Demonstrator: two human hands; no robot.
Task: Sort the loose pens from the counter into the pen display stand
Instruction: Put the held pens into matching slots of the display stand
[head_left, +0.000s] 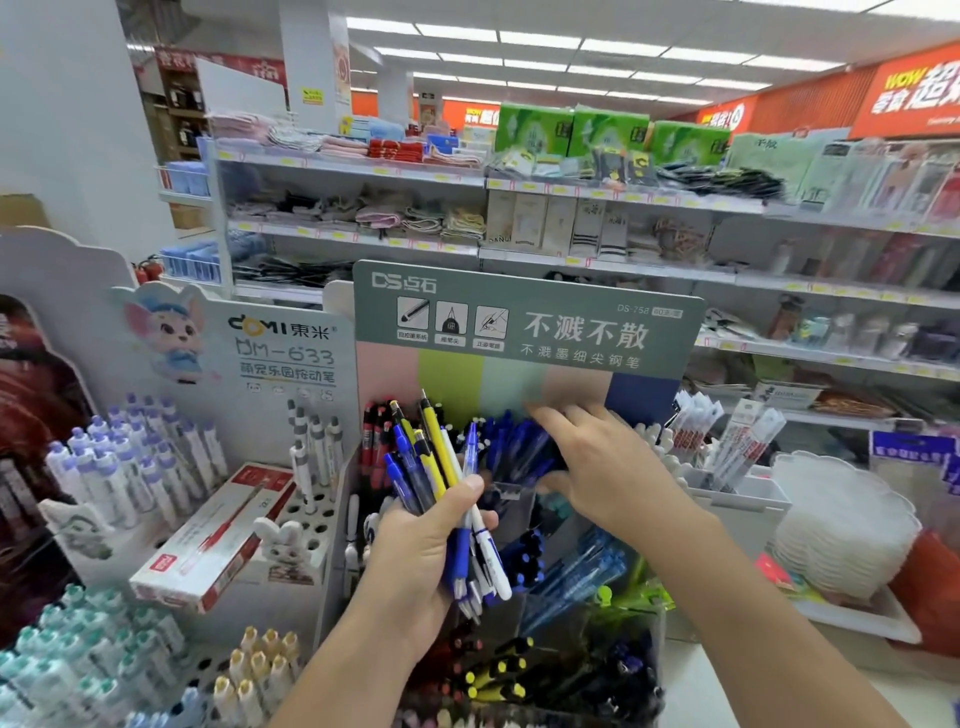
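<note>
Our left hand (415, 540) grips a bunch of pens (441, 467), tips up, just in front of the stand (524, 332). Our right hand (597, 457), blurred with fingers spread, reaches among the blue pens (514, 441) standing in the stand just beyond the bunch.

Blue, yellow and white pens (441, 483) (one bunch) before a grey-green, pastel-striped display stand (524, 332).

We see white shop shelves (613, 195) at twelve o'clock, ceiling light strips (540, 41) above, orange wall signs (914, 88) at two o'clock.
</note>
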